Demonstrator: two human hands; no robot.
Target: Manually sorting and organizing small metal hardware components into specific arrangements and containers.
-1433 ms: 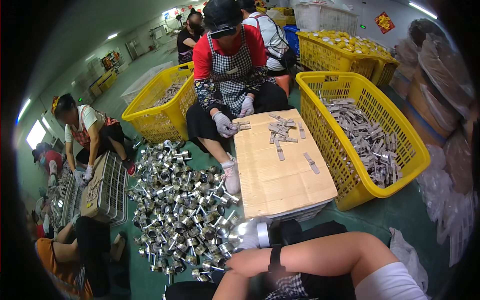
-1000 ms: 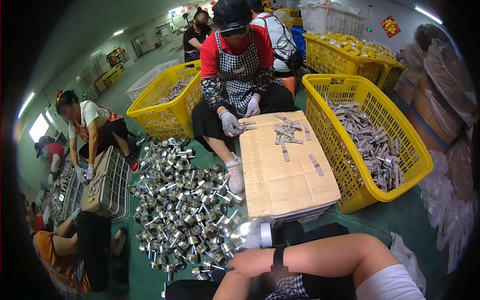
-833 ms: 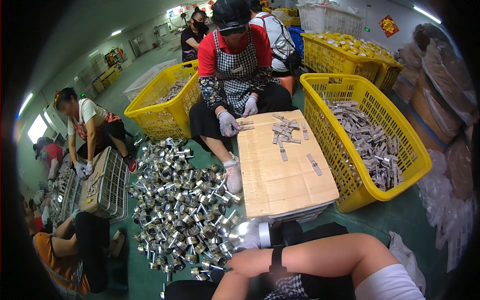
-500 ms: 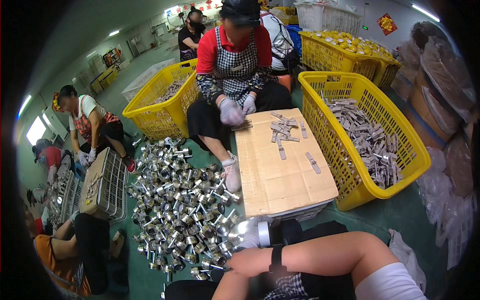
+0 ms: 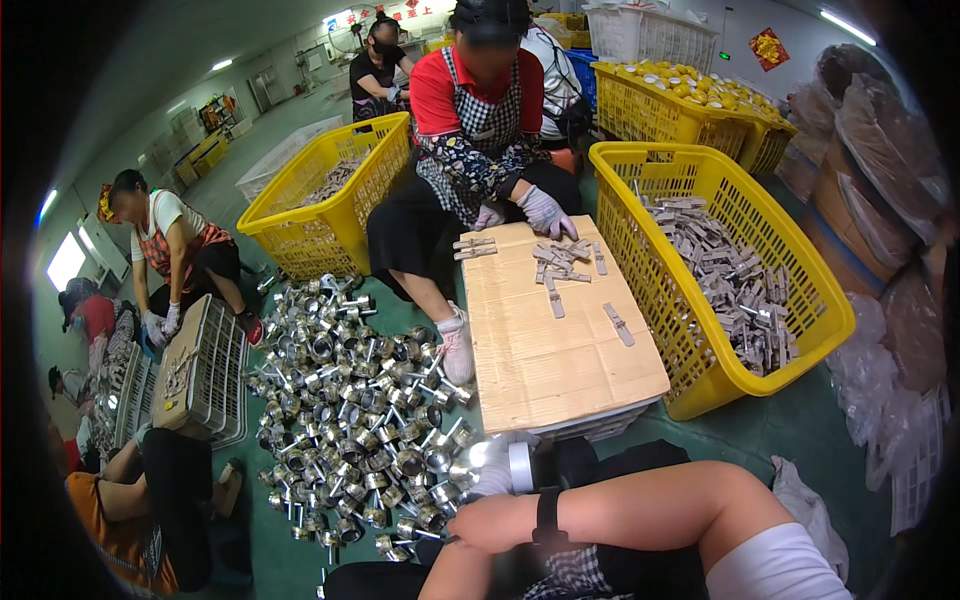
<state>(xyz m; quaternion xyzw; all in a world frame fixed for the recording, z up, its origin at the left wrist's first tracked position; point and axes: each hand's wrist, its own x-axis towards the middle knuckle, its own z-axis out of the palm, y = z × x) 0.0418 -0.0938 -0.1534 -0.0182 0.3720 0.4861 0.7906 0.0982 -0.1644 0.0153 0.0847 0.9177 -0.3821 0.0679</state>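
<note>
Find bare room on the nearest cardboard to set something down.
Bare: the cardboard from the lone metal piece to the near edge, and leftward beside the pale shoe. Crowded: the far end, where metal pieces cluster at a co-worker's hand.

We look from the wearer's head through one wide fisheye, tilted down and forward, with the bare forearms (image 5: 630,508) close below, the cardboard top (image 5: 555,370) just beyond the right hand (image 5: 488,524) and the back wall (image 5: 745,25) well past it.
</note>
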